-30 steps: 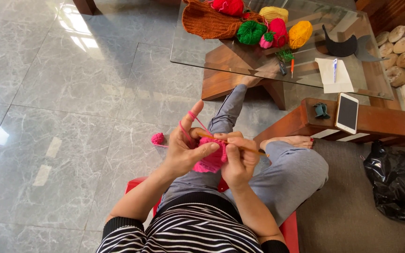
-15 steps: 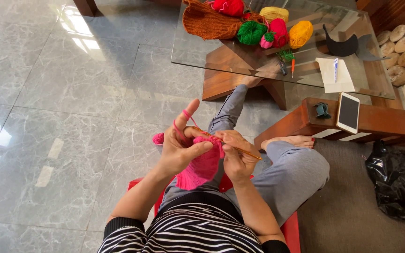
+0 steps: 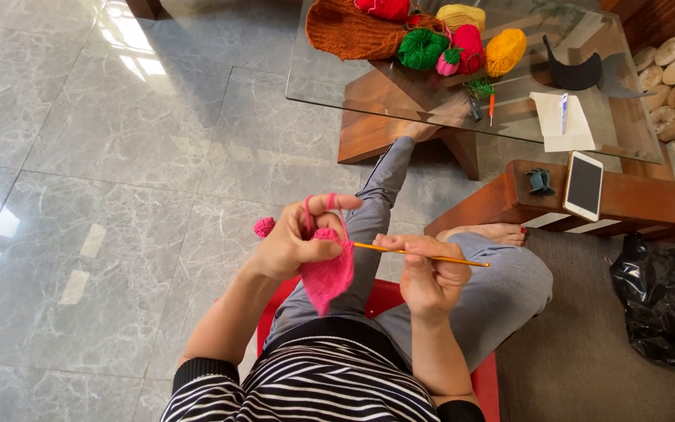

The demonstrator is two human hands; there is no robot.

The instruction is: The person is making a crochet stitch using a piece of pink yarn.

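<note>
Two hands worked: left hand [image 3: 294, 246] pinched the pink crochet piece [image 3: 328, 273]; right hand [image 3: 425, 277] gripped the crochet hook [image 3: 419, 254], pointing left toward it.

1. A glass tabletop [image 3: 330, 86] on a wooden base fills the upper middle of the frame.
2. On it, green [image 3: 421, 48], yellow [image 3: 505, 50] and red [image 3: 469, 41] yarn balls sit beside an orange knitted piece [image 3: 345, 31].
3. A white paper [image 3: 560, 121] lies at the table's right.
4. A phone [image 3: 584, 184] rests on a wooden ledge [image 3: 650, 199], right of centre.
5. A black plastic bag [image 3: 666, 301] lies at the right edge.
</note>
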